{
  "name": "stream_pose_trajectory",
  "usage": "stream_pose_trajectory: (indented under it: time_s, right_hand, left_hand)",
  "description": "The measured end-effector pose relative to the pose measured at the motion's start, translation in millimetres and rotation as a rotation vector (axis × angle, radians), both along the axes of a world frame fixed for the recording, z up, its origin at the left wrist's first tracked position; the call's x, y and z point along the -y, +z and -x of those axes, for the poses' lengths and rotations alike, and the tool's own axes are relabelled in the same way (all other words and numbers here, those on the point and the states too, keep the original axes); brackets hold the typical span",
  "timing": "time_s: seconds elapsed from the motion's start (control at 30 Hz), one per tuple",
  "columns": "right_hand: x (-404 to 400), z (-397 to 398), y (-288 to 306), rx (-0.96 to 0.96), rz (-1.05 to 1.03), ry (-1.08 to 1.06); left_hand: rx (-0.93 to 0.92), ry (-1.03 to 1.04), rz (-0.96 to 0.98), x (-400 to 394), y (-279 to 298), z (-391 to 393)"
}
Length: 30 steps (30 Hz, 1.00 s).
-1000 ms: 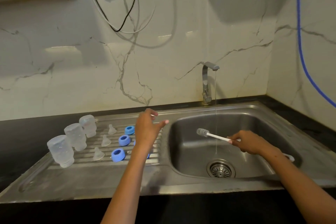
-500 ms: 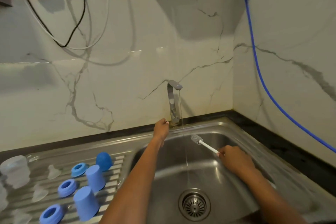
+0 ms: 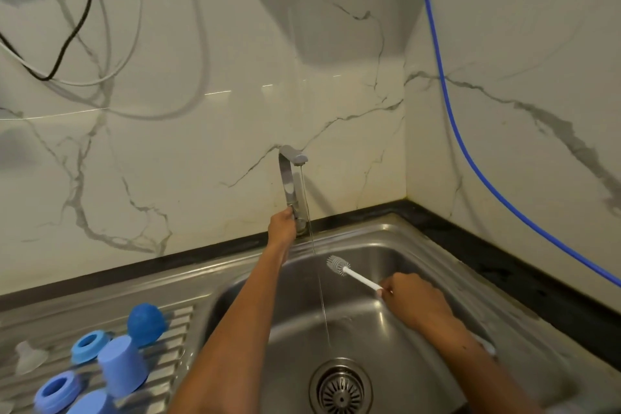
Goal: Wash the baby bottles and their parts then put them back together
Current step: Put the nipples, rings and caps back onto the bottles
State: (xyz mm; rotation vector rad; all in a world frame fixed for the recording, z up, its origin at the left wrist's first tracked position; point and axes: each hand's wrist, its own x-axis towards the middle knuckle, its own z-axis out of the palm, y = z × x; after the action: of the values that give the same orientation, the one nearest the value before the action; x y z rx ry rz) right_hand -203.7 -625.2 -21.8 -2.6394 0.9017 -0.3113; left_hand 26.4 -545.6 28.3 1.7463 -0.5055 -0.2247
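Your left hand [image 3: 282,224] is gripping the grey metal tap [image 3: 289,178] base, presumably adjusting flow; your right hand [image 3: 415,298] is gripping the white bristled bottle brush [image 3: 349,274], ready beside the stream.

A blue hose [image 3: 450,118] runs down the marbled wall [image 3: 208,151] on the right. Black and white cables [image 3: 72,33] hang from a socket at upper left. A black worktop [image 3: 524,265] borders the corner.
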Motion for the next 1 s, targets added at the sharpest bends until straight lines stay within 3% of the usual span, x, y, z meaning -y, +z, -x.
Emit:
stream_pose_trajectory:
  time_s: [0.13,0.3,0.43,0.6,0.73,1.0]
  right_hand:
    - [-3.3,-1.9,0.3,-0.011,-0.009,0.001]
    - [-4.4,-2.4,-0.2,-0.005,-0.056,-0.012]
    - [-1.7,-2.6,6.7,0.035,-0.067,-0.011]
    - [-10.7,11.8,12.8,0.086,-0.086,-0.01]
    - [-19.8,19.0,17.5,0.148,-0.038,-0.034]
    - [16.3,41.5,31.9,0.238,0.162,-0.284]
  left_hand:
    - [0.183,-0.024,-0.224,3.1,6.6,0.7]
    - [0.275,-0.084,-0.347,-11.8,0.3,8.6]
    - [0.231,0.084,-0.223,-29.8,-9.2,50.7]
    - [0.056,0.112,-0.073,-58.0,-33.8,114.1]
    - [0.025,0.179,0.042,-67.0,-37.6,141.8]
    - [0.139,0.12,-0.012,-54.4,-61.2,143.8]
